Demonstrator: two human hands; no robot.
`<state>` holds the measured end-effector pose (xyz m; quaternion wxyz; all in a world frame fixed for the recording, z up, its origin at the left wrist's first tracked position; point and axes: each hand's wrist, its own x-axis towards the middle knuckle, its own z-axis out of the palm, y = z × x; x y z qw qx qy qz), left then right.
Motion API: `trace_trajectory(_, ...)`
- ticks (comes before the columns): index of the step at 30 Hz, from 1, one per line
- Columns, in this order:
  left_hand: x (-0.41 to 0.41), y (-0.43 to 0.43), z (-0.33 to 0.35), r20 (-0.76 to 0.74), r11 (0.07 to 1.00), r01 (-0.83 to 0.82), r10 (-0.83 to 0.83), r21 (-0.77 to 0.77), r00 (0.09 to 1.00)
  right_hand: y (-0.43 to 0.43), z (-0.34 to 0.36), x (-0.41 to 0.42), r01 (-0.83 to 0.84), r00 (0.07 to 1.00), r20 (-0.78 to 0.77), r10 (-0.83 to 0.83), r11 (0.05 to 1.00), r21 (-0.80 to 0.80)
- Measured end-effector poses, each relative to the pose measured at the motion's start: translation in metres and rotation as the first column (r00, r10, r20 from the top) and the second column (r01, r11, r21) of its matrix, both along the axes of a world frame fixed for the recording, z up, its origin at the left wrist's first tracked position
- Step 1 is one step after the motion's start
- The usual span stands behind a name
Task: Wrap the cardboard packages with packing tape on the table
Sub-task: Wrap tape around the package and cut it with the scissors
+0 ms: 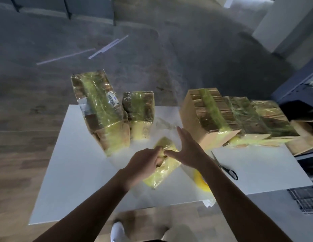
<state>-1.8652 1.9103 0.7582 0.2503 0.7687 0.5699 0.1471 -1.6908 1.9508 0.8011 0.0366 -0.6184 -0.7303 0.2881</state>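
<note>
**Packing nears its end:** A person leans over a white rectangular surface (82, 172) to finish a small cardboard package sheathed in glossy yellow-tinted tape (161, 177). It lies at an angle directly under both hands. The left grip (145, 163) is clenched on the small package's far end, fingers curled round it. The right grip (185, 149) is released, fingers straight and flat. Its thumb touches the package just beside the left knuckles, apparently smoothing tape down.

Five bundles of flattened brown cardboard already carry bands of the same tape. A tall bundle with a barcode label (99, 105) and a short bundle (140, 112) stand beyond the left grip. A row of three leaning bundles (246, 117) stands beyond and to the right of the right grip. A yellow roll of packing tape (200, 180) lies on the near side of the right grip, partly hidden under the forearm. Black-handled scissors (225, 167) lie to that grip's right, apart from the roll.

By the look of it, most of the work is done. The small package is almost fully covered, and what is left seems to be pressing its last strip flat. Whether any unwrapped cardboard waits off the surface cannot be told.
</note>
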Motion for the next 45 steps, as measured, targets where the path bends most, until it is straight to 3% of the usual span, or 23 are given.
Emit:
trace_trajectory(2, 0.001, 0.002, -0.003, 0.064, 0.999, 0.022, -0.020, -0.028, 0.998, 0.004, -0.003, 0.007, -0.095, 0.995, -0.033, 0.092, 0.990, -0.107)
trace_trajectory(4, 0.002, 0.005, -0.009, 0.109, 0.999, 0.033, -0.029, -0.038, 0.994, 0.007, -0.013, 0.013, -0.089, 0.994, -0.076, 0.076, 0.979, -0.182)
trace_trajectory(8, -0.003, 0.017, -0.020, 0.218, 0.998, -0.039, 0.050, -0.057, 0.975, 0.011, -0.036, 0.022, -0.028, 0.996, -0.090, 0.021, 0.996, -0.082)
trace_trajectory(12, -0.005, 0.009, -0.029, 0.071, 0.958, -0.185, 0.173, 0.217, 0.982, 0.011, -0.052, 0.023, 0.000, 0.989, -0.146, 0.003, 1.000, 0.019)
trace_trajectory(16, 0.016, -0.026, -0.041, -0.088, 0.944, -0.186, 0.217, 0.273, 0.972, 0.016, -0.064, 0.026, -0.016, 0.998, -0.067, 0.011, 0.996, -0.087)
trace_trajectory(19, 0.024, -0.040, -0.052, -0.161, 0.952, -0.179, 0.222, 0.247, 0.962, 0.017, -0.070, 0.028, -0.159, 0.987, 0.018, 0.159, 0.987, -0.005)
trace_trajectory(22, 0.029, -0.044, -0.056, -0.100, 0.952, -0.231, 0.255, 0.201, 0.962, 0.021, -0.067, 0.023, -0.376, 0.922, 0.169, 0.349, 0.909, 0.177)
trace_trajectory(25, 0.034, -0.039, -0.052, -0.083, 0.947, -0.304, 0.313, 0.103, 0.946, 0.028, -0.065, 0.016, -0.540, 0.837, 0.251, 0.486, 0.804, 0.247)
trace_trajectory(29, 0.039, -0.030, -0.047, -0.081, 0.941, -0.339, 0.338, -0.010, 0.938, 0.031, -0.067, 0.011, -0.681, 0.719, 0.423, 0.552, 0.681, 0.269)
trace_trajectory(31, 0.041, -0.027, -0.044, -0.086, 0.929, -0.364, 0.359, -0.060, 0.929, 0.031, -0.067, 0.009, -0.679, 0.717, 0.469, 0.516, 0.669, 0.302)
trace_trajectory(35, 0.040, -0.030, -0.044, -0.077, 0.921, -0.387, 0.384, -0.034, 0.920, 0.026, -0.070, 0.017, -0.661, 0.746, 0.347, 0.569, 0.697, 0.278)
trace_trajectory(38, 0.039, -0.041, -0.051, 0.015, 0.918, -0.394, 0.393, 0.051, 0.919, 0.027, -0.080, 0.027, -0.549, 0.836, 0.135, 0.532, 0.801, 0.239)
trace_trajectory(41, 0.039, -0.043, -0.056, 0.047, 0.910, -0.401, 0.398, 0.106, 0.916, 0.024, -0.078, 0.031, -0.459, 0.881, -0.095, 0.464, 0.886, 0.070)
trace_trajectory(45, 0.042, -0.035, -0.053, 0.017, 0.898, -0.423, 0.424, 0.122, 0.906, 0.026, -0.073, 0.030, -0.432, 0.896, -0.179, 0.406, 0.890, -0.143)
